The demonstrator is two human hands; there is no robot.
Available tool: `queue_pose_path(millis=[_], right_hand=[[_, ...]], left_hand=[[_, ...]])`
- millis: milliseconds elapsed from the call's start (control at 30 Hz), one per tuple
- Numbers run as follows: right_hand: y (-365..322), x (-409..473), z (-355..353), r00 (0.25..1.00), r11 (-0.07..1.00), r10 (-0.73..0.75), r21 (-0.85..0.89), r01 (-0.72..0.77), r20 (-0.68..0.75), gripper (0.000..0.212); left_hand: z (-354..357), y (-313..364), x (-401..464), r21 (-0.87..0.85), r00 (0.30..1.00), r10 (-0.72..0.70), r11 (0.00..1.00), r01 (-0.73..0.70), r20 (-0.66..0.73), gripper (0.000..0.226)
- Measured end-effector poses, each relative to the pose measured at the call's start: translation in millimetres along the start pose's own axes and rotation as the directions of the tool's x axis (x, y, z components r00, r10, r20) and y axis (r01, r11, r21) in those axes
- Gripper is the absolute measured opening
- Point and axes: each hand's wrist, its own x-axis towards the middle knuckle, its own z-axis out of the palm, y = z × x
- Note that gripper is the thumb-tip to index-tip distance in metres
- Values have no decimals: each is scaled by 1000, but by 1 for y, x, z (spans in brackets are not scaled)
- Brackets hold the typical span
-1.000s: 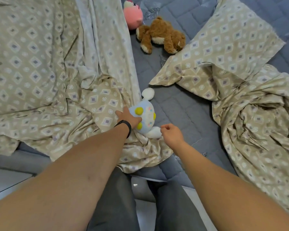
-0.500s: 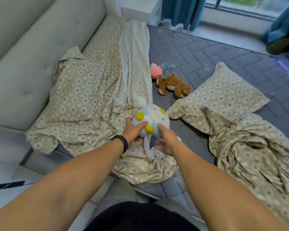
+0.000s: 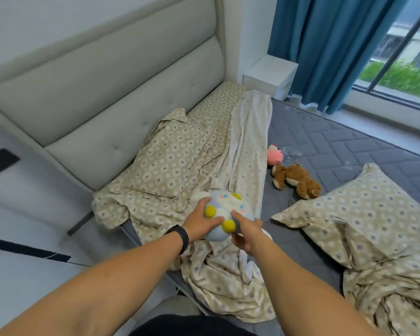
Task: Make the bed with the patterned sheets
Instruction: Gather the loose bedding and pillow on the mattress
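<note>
A beige patterned sheet lies crumpled along the headboard side of the grey quilted mattress. A pale blue plush toy with yellow balls is lifted just above the sheet, held between both hands. My left hand grips its left side, and my right hand holds its right and lower side. A patterned pillow lies on the right, with more bunched patterned bedding below it.
A pink plush and a brown teddy bear lie on the bare mattress between sheet and pillow. A grey padded headboard stands on the left. A white bedside table, blue curtains and a window are at the back.
Both hands took hold of the blue plush and lifted it off the sheet. My head rose, so the headboard, curtains and window came into view.
</note>
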Motion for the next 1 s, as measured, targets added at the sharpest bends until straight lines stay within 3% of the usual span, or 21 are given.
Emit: queue_pose_path(millis=[100,167,300,367,433,567,767,900,1000], right_hand=[[2,11,27,1000,999,23,-23,-23,-18,84],[-6,22,51,999,999,-18,-45,16,-36,79],[-64,48,115,973,973,-231,-11,231,-20,69],[-100,54,142,964,964,-266,5,266,4,82],[-127,64,163,968,970,-244,-18,243,-54,89],[-134,68,183,977,977,-189,-122,177,-99,68],[-85,68,182,977,955,-170,-265,132,-127,47],[-72,58,152,927,794,-354,-565,227,-125,51],[-73,51,112,916,695,-385,-689,208,-112,51]], left_hand=[[-24,-10,20,127,999,-7,992,3,35,52],[-42,-13,37,103,1000,-8,995,5,26,44],[-102,11,91,32,999,51,998,-51,-12,49],[-140,33,118,65,995,92,994,-89,-44,62],[-179,47,145,51,993,64,997,-59,-101,66],[-221,37,165,40,993,-57,997,61,-105,40],[-204,3,151,16,988,-151,988,151,11,17],[-176,-4,150,128,980,-160,981,144,121,16],[-145,12,146,187,974,-130,978,95,184,16]])
